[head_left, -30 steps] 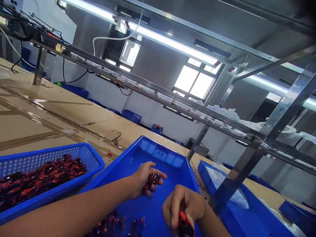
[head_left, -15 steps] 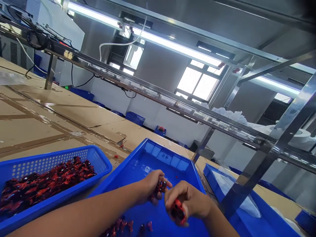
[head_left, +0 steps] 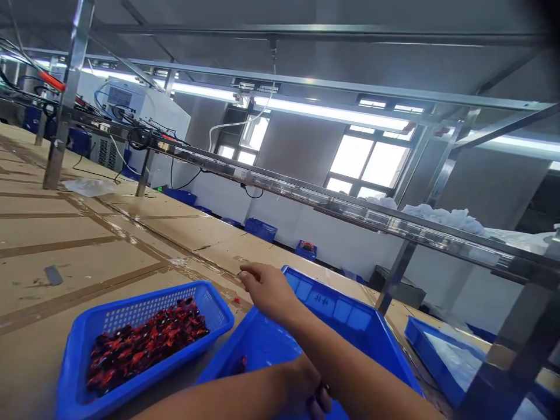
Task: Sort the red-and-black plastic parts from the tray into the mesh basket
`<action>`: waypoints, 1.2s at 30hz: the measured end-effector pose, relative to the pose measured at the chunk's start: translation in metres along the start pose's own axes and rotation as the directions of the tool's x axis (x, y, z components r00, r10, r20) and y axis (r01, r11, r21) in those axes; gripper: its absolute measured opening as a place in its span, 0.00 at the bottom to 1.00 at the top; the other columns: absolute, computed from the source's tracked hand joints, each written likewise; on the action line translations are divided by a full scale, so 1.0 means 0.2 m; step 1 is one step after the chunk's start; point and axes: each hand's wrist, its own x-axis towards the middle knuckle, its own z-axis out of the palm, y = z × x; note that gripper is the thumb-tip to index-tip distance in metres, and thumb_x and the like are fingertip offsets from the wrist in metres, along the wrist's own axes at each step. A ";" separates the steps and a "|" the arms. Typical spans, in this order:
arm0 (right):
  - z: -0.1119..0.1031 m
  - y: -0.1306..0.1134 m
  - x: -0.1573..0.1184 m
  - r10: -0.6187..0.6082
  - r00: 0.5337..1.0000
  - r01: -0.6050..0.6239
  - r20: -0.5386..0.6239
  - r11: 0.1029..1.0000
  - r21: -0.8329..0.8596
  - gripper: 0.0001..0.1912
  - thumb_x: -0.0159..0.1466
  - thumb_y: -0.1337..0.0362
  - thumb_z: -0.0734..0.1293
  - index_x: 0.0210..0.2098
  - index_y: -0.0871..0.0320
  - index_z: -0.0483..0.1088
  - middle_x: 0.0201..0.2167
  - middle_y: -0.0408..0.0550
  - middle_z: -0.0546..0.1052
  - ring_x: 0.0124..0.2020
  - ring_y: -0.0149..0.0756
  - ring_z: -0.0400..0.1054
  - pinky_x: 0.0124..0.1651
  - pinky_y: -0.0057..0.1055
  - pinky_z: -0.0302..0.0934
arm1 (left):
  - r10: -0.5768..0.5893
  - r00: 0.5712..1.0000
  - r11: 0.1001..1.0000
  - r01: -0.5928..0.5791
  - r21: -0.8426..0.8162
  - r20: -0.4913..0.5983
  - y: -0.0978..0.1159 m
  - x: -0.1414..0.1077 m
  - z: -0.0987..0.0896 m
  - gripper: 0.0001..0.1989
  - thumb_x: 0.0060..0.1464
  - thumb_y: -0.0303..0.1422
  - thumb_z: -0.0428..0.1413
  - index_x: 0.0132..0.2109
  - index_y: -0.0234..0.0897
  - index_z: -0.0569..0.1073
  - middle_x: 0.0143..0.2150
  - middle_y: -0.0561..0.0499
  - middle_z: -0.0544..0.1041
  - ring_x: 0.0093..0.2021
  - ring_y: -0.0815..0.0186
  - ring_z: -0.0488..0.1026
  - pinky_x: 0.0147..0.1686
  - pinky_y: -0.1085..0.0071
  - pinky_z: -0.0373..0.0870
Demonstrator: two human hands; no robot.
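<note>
Right hand (head_left: 266,290) reaching open and empty toward a red speck (head_left: 236,300) beside the blue tray (head_left: 345,309), while the left hand (head_left: 306,388) is curling at the tray's near edge, its grip indiscernible, right of the blue basket (head_left: 149,309) of red-and-black parts (head_left: 144,344).

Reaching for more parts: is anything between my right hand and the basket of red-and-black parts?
Nothing visible blocks it. The right hand hovers over the blue tray's rim; the blue basket lies just left, with only cardboard and a small red scrap between.

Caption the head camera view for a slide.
Right hand reaches past the rim of a blue tray beside a blue basket of red-and-black parts.
</note>
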 end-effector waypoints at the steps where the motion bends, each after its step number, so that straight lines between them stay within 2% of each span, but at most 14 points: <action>1: -0.04 -0.02 -0.08 -0.040 0.997 0.036 -0.063 0.998 -0.056 0.12 0.66 0.59 0.61 0.42 0.56 0.74 0.38 0.46 0.75 0.38 0.35 0.67 0.43 0.33 0.58 | 0.011 1.000 1.000 -0.011 -0.001 -0.010 0.00 -0.01 0.00 0.12 0.47 0.35 0.49 0.21 0.39 0.56 0.17 0.58 0.53 0.13 0.76 0.46 0.12 0.78 0.40; 2: -0.09 -0.02 -0.18 -0.085 0.990 0.071 -0.114 0.990 -0.121 0.11 0.67 0.60 0.61 0.42 0.55 0.74 0.37 0.45 0.76 0.39 0.36 0.67 0.44 0.33 0.57 | 0.023 1.000 1.000 -0.023 -0.002 -0.016 0.01 -0.01 -0.01 0.11 0.48 0.36 0.49 0.22 0.39 0.57 0.18 0.58 0.55 0.14 0.76 0.47 0.12 0.79 0.41; 3: -0.14 -0.02 -0.28 -0.205 0.961 0.139 -0.185 0.938 -0.317 0.10 0.66 0.61 0.61 0.40 0.55 0.73 0.35 0.45 0.76 0.38 0.36 0.67 0.43 0.33 0.57 | 0.042 0.999 0.999 -0.043 -0.006 -0.019 0.02 -0.02 -0.01 0.11 0.48 0.38 0.50 0.23 0.39 0.59 0.19 0.57 0.57 0.14 0.76 0.49 0.12 0.79 0.42; 5: -0.24 0.04 -0.48 -0.331 0.905 0.119 -0.267 0.799 -0.590 0.10 0.66 0.62 0.60 0.36 0.55 0.73 0.33 0.46 0.75 0.37 0.38 0.67 0.41 0.34 0.58 | 0.082 0.996 0.996 -0.083 -0.018 -0.031 0.05 -0.03 -0.01 0.13 0.49 0.42 0.49 0.26 0.38 0.62 0.20 0.56 0.60 0.15 0.75 0.52 0.12 0.79 0.45; 7: -0.32 0.16 -0.63 -0.329 0.899 0.060 -0.290 0.747 -0.662 0.09 0.66 0.63 0.60 0.35 0.55 0.72 0.32 0.46 0.75 0.36 0.38 0.68 0.40 0.35 0.60 | 0.087 0.995 0.996 -0.089 -0.029 -0.052 0.08 -0.05 -0.01 0.17 0.50 0.47 0.46 0.27 0.38 0.64 0.21 0.55 0.62 0.15 0.74 0.54 0.12 0.78 0.47; 10: -0.37 0.38 -0.74 -0.217 0.917 -0.027 -0.334 0.803 -0.595 0.11 0.65 0.66 0.61 0.46 0.53 0.69 0.39 0.47 0.74 0.33 0.35 0.68 0.37 0.33 0.63 | 0.071 0.990 0.996 -0.076 -0.038 -0.118 0.12 -0.08 0.00 0.24 0.53 0.52 0.41 0.30 0.36 0.68 0.21 0.56 0.60 0.14 0.74 0.54 0.11 0.78 0.46; 13: -0.36 0.51 -0.75 -0.154 0.930 -0.046 -0.334 0.853 -0.520 0.22 0.61 0.69 0.63 0.55 0.50 0.63 0.45 0.47 0.72 0.36 0.36 0.69 0.39 0.33 0.64 | 0.090 0.976 0.996 -0.088 0.021 -0.198 0.13 -0.10 0.00 0.30 0.54 0.57 0.39 0.33 0.35 0.70 0.21 0.56 0.60 0.14 0.74 0.54 0.12 0.78 0.45; 18: -0.37 0.52 -0.76 -0.162 0.955 0.022 -0.247 0.873 -0.487 0.30 0.59 0.71 0.65 0.59 0.50 0.60 0.47 0.47 0.74 0.38 0.37 0.68 0.41 0.34 0.64 | 0.182 0.957 0.977 -0.150 0.148 -0.227 0.13 -0.11 -0.02 0.40 0.47 0.67 0.32 0.32 0.36 0.70 0.21 0.56 0.60 0.15 0.74 0.54 0.14 0.79 0.46; 21: -0.38 0.50 -0.77 -0.178 0.969 0.079 -0.170 0.879 -0.471 0.28 0.57 0.73 0.67 0.55 0.50 0.64 0.44 0.45 0.74 0.37 0.35 0.68 0.42 0.33 0.65 | 0.307 0.930 0.929 -0.246 0.277 -0.204 0.13 -0.11 -0.01 0.44 0.44 0.69 0.27 0.29 0.36 0.68 0.20 0.53 0.63 0.16 0.72 0.55 0.13 0.77 0.48; 24: -0.37 0.49 -0.76 -0.198 0.975 0.129 -0.097 0.868 -0.479 0.21 0.58 0.75 0.68 0.48 0.50 0.70 0.42 0.45 0.73 0.36 0.34 0.69 0.42 0.32 0.65 | 0.387 0.901 0.891 -0.309 0.333 -0.198 0.13 -0.12 0.01 0.41 0.44 0.69 0.28 0.30 0.38 0.66 0.21 0.52 0.67 0.15 0.73 0.55 0.13 0.78 0.47; 27: -0.37 0.49 -0.75 -0.241 0.966 0.169 -0.094 0.863 -0.477 0.13 0.58 0.76 0.68 0.39 0.53 0.73 0.40 0.45 0.73 0.37 0.33 0.70 0.42 0.30 0.65 | 0.408 0.888 0.869 -0.306 0.388 -0.213 0.14 -0.12 0.03 0.39 0.45 0.69 0.30 0.29 0.39 0.64 0.16 0.57 0.60 0.14 0.73 0.52 0.13 0.79 0.44; 30: -0.38 0.51 -0.74 -0.342 0.930 0.254 -0.136 0.863 -0.436 0.15 0.60 0.78 0.66 0.40 0.52 0.73 0.39 0.43 0.74 0.39 0.32 0.71 0.42 0.28 0.65 | 0.435 0.880 0.870 -0.356 0.341 -0.191 0.15 -0.13 0.04 0.36 0.46 0.68 0.31 0.29 0.40 0.61 0.16 0.59 0.56 0.14 0.74 0.50 0.13 0.79 0.42; 32: -0.40 0.51 -0.74 -0.425 0.876 0.302 -0.228 0.853 -0.427 0.16 0.61 0.77 0.65 0.43 0.51 0.73 0.39 0.44 0.75 0.39 0.33 0.71 0.41 0.28 0.66 | 0.503 0.854 0.838 -0.444 0.317 -0.133 0.16 -0.15 0.05 0.36 0.48 0.67 0.30 0.30 0.40 0.61 0.19 0.58 0.59 0.15 0.74 0.50 0.14 0.79 0.41; 36: -0.43 0.51 -0.74 -0.470 0.769 0.282 -0.434 0.857 -0.431 0.13 0.61 0.71 0.68 0.44 0.52 0.72 0.36 0.45 0.75 0.32 0.33 0.70 0.35 0.29 0.66 | 0.713 0.700 0.653 -0.640 0.405 -0.041 0.18 -0.19 0.06 0.37 0.54 0.63 0.29 0.35 0.36 0.67 0.23 0.54 0.64 0.18 0.74 0.53 0.17 0.77 0.44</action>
